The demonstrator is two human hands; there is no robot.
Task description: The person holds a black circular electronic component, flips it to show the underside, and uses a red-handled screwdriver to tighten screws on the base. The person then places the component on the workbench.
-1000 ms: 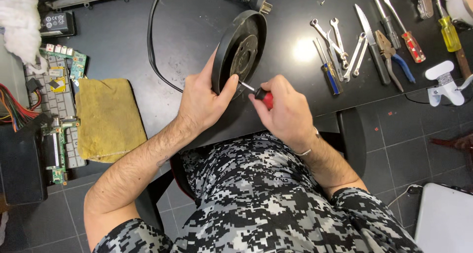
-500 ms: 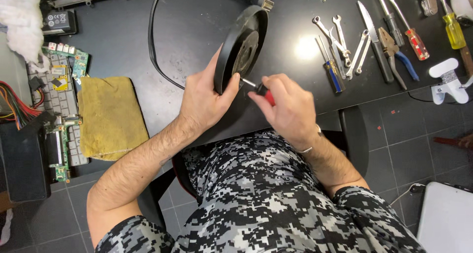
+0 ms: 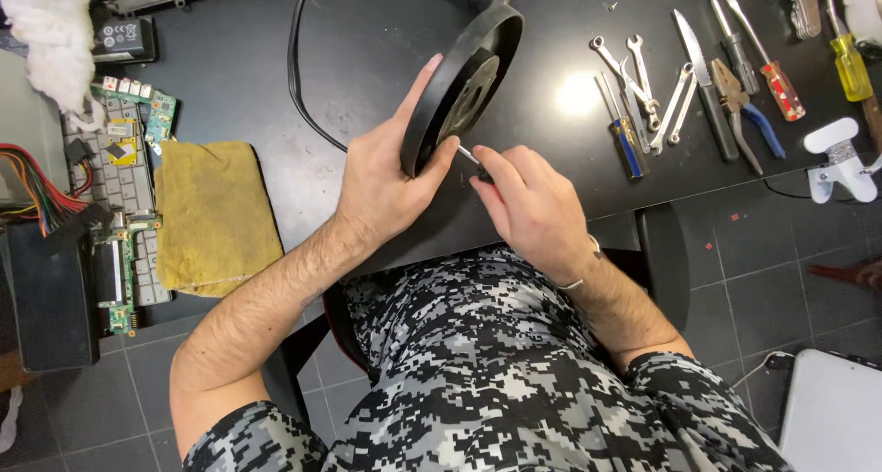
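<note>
My left hand [image 3: 390, 173] grips the rim of a round black disc-shaped device [image 3: 462, 81], holding it tilted on edge above the black table [image 3: 367, 40]. A black cable [image 3: 303, 77] runs from the device across the table. My right hand [image 3: 528, 201] is closed around a small screwdriver [image 3: 470, 156]; its thin metal shaft points into the underside of the disc near its lower rim. The handle is mostly hidden inside my fist.
Wrenches [image 3: 643, 77], a blue-handled screwdriver [image 3: 623, 132], pliers [image 3: 746, 113], a knife and red and yellow screwdrivers lie at the right. A yellow cloth [image 3: 213, 215] and circuit boards [image 3: 119, 159] lie at the left. A white clamp [image 3: 838, 159] sits near the right edge.
My right hand has closed further over the screwdriver, hiding its red handle. Both hands and the disc stay in much the same place.
</note>
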